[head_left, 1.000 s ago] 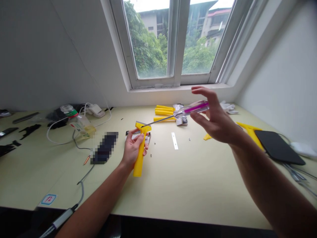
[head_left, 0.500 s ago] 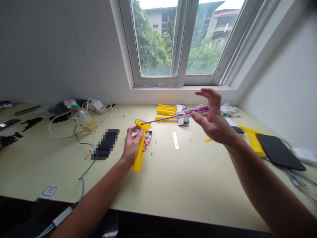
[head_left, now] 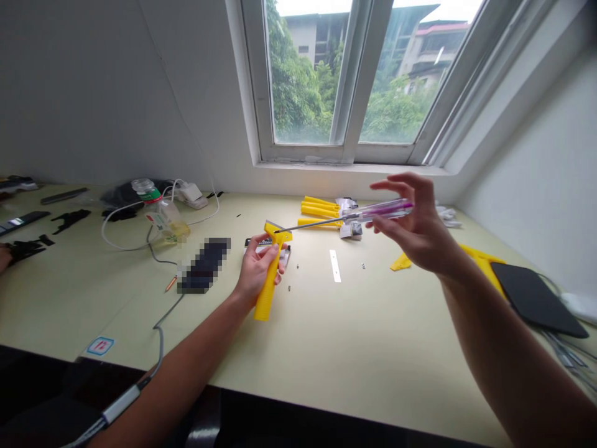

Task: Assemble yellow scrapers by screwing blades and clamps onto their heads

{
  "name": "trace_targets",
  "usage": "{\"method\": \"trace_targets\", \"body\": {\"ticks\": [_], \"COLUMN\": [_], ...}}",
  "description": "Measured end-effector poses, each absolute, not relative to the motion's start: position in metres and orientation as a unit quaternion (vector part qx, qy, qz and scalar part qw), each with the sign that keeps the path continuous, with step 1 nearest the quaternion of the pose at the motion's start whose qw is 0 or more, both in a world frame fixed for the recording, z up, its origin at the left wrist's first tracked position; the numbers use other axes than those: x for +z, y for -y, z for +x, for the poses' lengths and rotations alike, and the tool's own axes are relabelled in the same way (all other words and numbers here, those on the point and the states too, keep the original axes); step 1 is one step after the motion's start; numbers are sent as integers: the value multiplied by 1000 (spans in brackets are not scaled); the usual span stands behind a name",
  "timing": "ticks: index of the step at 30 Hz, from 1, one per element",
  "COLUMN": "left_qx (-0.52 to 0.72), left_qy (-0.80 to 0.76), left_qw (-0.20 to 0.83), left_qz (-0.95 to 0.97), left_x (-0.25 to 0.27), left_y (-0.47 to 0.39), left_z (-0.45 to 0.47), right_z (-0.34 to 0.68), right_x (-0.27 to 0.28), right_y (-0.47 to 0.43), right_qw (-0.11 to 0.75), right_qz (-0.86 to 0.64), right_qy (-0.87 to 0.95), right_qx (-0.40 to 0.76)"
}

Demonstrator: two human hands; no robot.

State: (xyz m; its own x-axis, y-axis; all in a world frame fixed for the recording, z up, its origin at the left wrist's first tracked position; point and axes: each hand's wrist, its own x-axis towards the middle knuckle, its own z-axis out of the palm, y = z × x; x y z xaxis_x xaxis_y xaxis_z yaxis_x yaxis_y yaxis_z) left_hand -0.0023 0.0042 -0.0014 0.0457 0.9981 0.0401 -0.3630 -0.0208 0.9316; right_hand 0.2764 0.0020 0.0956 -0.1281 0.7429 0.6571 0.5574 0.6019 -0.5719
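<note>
My left hand (head_left: 259,270) is wrapped round the handle of a yellow scraper (head_left: 264,302), its head tilted up and away from me. My right hand (head_left: 417,227) holds a screwdriver (head_left: 321,222) by its clear and purple handle, thumb underneath and some fingers lifted off. The long shaft points left, and its tip meets the scraper's head. On the table to the right of my left hand lie a flat metal strip (head_left: 334,266) with holes and several tiny metal parts (head_left: 363,266), probably screws. A small box (head_left: 286,256) is partly hidden behind my left hand.
More yellow scrapers (head_left: 319,210) lie by the window wall. A dark phone (head_left: 205,264), a bottle (head_left: 163,218) and cables stand to the left. A yellow piece (head_left: 400,262) and a black pad (head_left: 536,298) are on the right. Another person's hand (head_left: 4,256) shows at the far left.
The view has shifted slightly, so most things sit a little further right. The screwdriver tip stays on the scraper's head, while my right hand's fingers have shifted about the handle.
</note>
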Motion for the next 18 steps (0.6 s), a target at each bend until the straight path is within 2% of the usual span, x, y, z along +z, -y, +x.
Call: {"method": "trace_targets", "body": {"ticks": [3, 7, 11, 14, 18], "left_qx": [576, 582, 581, 584, 581], "left_qy": [-374, -375, -375, -375, -378], "left_qw": [592, 585, 582, 579, 581], "left_qz": [422, 422, 428, 428, 426], "left_x": [-2, -2, -1, -1, 0], "left_y": [-4, -3, -3, -2, -2], "left_z": [-1, 0, 0, 0, 0], "right_z": [276, 275, 274, 273, 271], "right_x": [98, 98, 99, 100, 100], "right_y": [0, 1, 4, 6, 8], "right_qw": [499, 481, 498, 482, 504], "right_qz": [-481, -427, -473, -425, -477], "right_qy": [720, 762, 727, 765, 719], "right_qx": [34, 73, 9, 43, -33]}}
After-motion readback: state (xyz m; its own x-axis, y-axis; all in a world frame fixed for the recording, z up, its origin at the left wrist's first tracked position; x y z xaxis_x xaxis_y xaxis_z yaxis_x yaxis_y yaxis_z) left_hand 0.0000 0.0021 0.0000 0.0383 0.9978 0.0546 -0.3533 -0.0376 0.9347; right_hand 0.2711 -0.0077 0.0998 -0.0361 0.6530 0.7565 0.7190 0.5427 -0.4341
